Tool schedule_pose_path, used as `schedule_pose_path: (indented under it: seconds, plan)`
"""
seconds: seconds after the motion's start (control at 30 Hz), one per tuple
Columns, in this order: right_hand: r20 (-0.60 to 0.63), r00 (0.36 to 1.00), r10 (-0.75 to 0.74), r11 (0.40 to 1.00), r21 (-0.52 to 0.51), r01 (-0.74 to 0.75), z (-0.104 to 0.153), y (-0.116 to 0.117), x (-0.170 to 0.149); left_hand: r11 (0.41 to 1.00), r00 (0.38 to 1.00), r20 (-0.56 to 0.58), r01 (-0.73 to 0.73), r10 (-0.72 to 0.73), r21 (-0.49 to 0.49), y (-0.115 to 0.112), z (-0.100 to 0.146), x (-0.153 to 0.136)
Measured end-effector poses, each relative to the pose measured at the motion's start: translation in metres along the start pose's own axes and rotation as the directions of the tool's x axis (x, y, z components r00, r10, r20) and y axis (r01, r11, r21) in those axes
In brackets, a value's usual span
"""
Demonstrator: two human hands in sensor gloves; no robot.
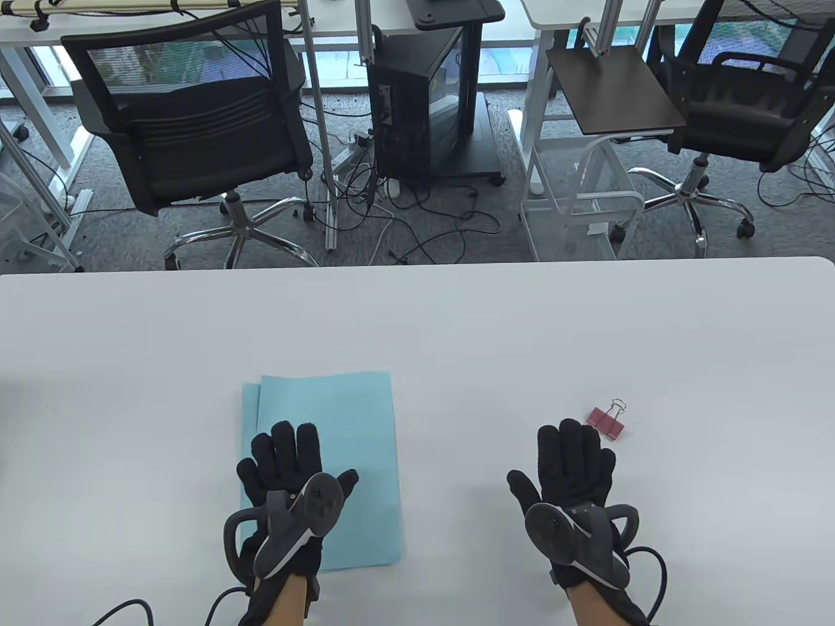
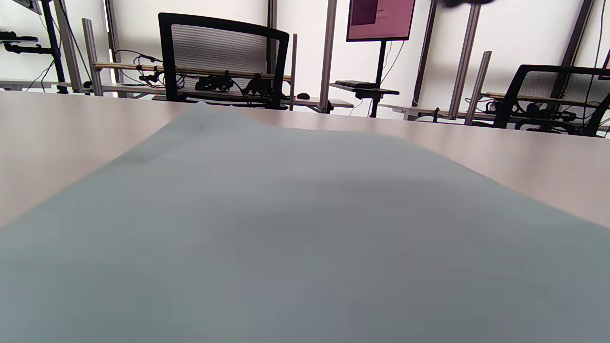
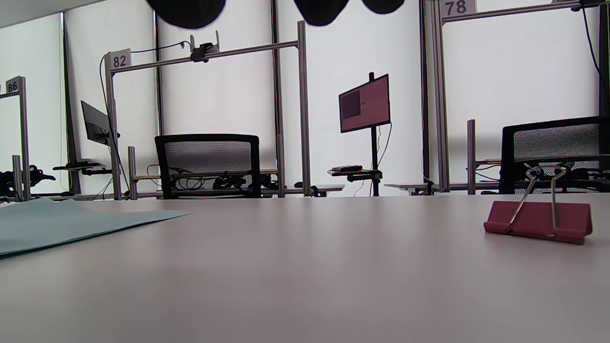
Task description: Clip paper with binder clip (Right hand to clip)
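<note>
Table view: my right hand (image 1: 574, 482) lies flat, fingers spread, holding nothing; pink binder clip (image 1: 607, 418) just beyond fingertips. Left hand (image 1: 290, 486) rests flat on blue paper (image 1: 352, 417).

Left hand (image 1: 290, 479) flat on blue paper (image 1: 352, 417), right hand (image 1: 574, 473) near pink binder clip (image 1: 607, 420)

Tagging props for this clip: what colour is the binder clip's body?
Pink-red, with silver wire handles; the binder clip shows best in the right wrist view.
</note>
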State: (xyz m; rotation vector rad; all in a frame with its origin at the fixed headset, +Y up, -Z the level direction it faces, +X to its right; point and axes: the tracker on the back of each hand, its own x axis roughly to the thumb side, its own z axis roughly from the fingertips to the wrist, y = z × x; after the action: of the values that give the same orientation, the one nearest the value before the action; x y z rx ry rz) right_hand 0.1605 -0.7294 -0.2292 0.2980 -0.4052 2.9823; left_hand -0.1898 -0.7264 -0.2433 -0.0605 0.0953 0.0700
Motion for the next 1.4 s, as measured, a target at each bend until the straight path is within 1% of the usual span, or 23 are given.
schedule_pose_path:
  seconds: [0.17,0.3,0.43,0.53,0.57,0.6,0.67,0.73,0.83,0.9,1.1,1.17,1.23,1.3,1.4]
  plan:
    - [-0.001,1.000,-0.008,1.000,0.010,0.008,0.000,0.001,0.000,0.997,0.991,-0.125,-0.054,0.046,-0.061,-0.004,-0.006,-0.024]
    - [-0.004,1.000,-0.013,1.000,0.018,0.013,0.000,0.001,-0.001,0.984,0.958,-0.277,-0.121,0.081,-0.129,-0.015,-0.011,-0.040]
    - [-0.006,1.000,-0.015,0.999,0.028,0.015,0.000,0.002,-0.001,0.946,0.913,-0.397,-0.207,0.095,-0.249,-0.032,-0.016,-0.049]
    - [-0.008,1.000,-0.013,0.999,0.039,0.013,0.000,0.002,-0.002,0.919,0.896,-0.438,-0.229,0.070,-0.322,-0.045,-0.019,-0.050]
    - [-0.010,1.000,-0.012,0.999,0.041,0.012,0.000,0.002,-0.002,0.919,0.896,-0.443,-0.202,0.034,-0.340,-0.048,-0.020,-0.049]
    - [-0.014,1.000,-0.014,0.999,0.042,0.015,0.000,0.002,-0.003,0.922,0.906,-0.424,-0.152,-0.015,-0.356,-0.049,-0.022,-0.047]
    - [-0.020,0.999,-0.026,0.999,0.041,0.026,-0.001,0.002,-0.004,0.926,0.904,-0.427,-0.160,-0.002,-0.342,-0.046,-0.023,-0.047]
    - [-0.023,0.999,-0.031,0.999,0.044,0.032,-0.002,0.002,-0.005,0.936,0.905,-0.425,-0.122,-0.032,-0.330,-0.041,-0.024,-0.047]
    - [-0.021,0.999,-0.032,0.998,0.056,0.033,-0.002,0.004,-0.004,0.954,0.900,-0.434,-0.094,-0.041,-0.285,-0.037,-0.023,-0.046]
    - [-0.019,0.999,-0.028,0.998,0.061,0.029,-0.002,0.005,-0.004,0.954,0.897,-0.440,-0.094,-0.043,-0.284,-0.035,-0.023,-0.046]
    - [-0.031,0.999,-0.037,0.997,0.062,0.039,-0.002,0.004,-0.006,0.942,0.871,-0.490,-0.193,0.036,-0.274,-0.034,-0.024,-0.055]
    - [-0.029,0.999,-0.037,0.997,0.069,0.039,-0.002,0.005,-0.005,0.941,0.853,-0.515,-0.237,0.082,-0.242,-0.034,-0.023,-0.060]
    - [-0.028,0.999,-0.034,0.997,0.073,0.036,-0.002,0.005,-0.005,0.942,0.825,-0.545,-0.285,0.148,-0.176,-0.037,-0.021,-0.065]
    - [-0.030,0.999,-0.038,0.996,0.076,0.040,-0.002,0.005,-0.005,0.933,0.810,-0.558,-0.321,0.182,-0.162,-0.037,-0.021,-0.068]
    - [-0.033,0.998,-0.046,0.996,0.079,0.048,-0.002,0.005,-0.006,0.908,0.779,-0.560,-0.406,0.282,-0.107,-0.036,-0.019,-0.069]
